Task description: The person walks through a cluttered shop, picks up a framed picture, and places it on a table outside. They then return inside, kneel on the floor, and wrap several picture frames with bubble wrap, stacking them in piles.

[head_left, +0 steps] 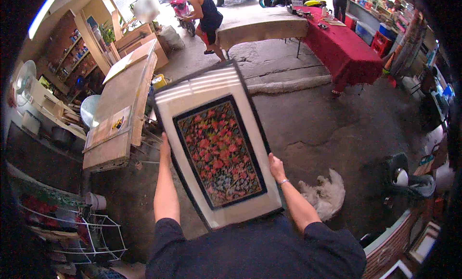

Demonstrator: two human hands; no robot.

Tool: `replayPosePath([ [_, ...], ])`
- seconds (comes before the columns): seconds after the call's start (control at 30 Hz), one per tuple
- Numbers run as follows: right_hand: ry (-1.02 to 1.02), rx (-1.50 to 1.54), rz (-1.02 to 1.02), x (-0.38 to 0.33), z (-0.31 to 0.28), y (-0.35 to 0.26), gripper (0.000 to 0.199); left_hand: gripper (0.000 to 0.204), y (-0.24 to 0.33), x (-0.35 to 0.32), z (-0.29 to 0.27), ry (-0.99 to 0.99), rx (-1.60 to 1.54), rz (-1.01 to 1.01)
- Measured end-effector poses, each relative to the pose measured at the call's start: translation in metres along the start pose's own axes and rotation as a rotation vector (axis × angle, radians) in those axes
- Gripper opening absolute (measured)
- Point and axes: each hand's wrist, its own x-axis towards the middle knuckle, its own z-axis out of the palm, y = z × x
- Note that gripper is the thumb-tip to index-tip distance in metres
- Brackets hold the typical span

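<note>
Held up in front of me is a framed picture (219, 154) with red flowers on a dark ground, a cream mat and a thin dark frame. It tilts a little to the left, and pale light stripes reflect across its upper part. My left hand (165, 146) grips the frame's left side, its fingers mostly hidden behind it. On the opposite edge, lower down, my right hand (276, 168) is closed around the frame, with a bracelet at its wrist.
A wooden worktable (113, 120) stands at left, beside a fan (25, 81). A fluffy pale dog (327, 194) lies on the floor at right. Farther off are a red-draped table (344, 50), a beige-covered table (262, 26) and a person (206, 12). A white wire rack (103, 235) is near left.
</note>
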Motion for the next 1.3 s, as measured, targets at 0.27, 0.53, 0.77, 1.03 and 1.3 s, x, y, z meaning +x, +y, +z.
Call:
replayPosePath([
  [0.27, 0.170, 0.041, -0.042, 0.215, -0.070, -0.017, 0.079, 0.078, 0.008, 0.079, 0.188, -0.302, -0.213, -0.131],
  [0.53, 0.204, -0.059, -0.040, 0.444, -0.069, -0.009, 0.073, 0.067, -0.011, 0.242, 0.341, -0.074, -0.138, -0.048],
  [0.77, 0.249, -0.069, 0.021, 0.699, -0.097, -0.054, 0.069, 0.064, 0.142, 0.450, 0.494, -0.107, -0.069, -0.031],
  [1.03, 0.353, 0.007, 0.033, 0.918, -0.111, -0.076, 0.063, 0.063, 0.220, 0.645, 0.634, -0.108, -0.027, 0.103],
  [1.3, 0.317, -0.118, 0.027, 1.166, -0.118, -0.069, 0.057, 0.063, 0.218, 0.836, 0.777, -0.095, -0.046, 0.016],
])
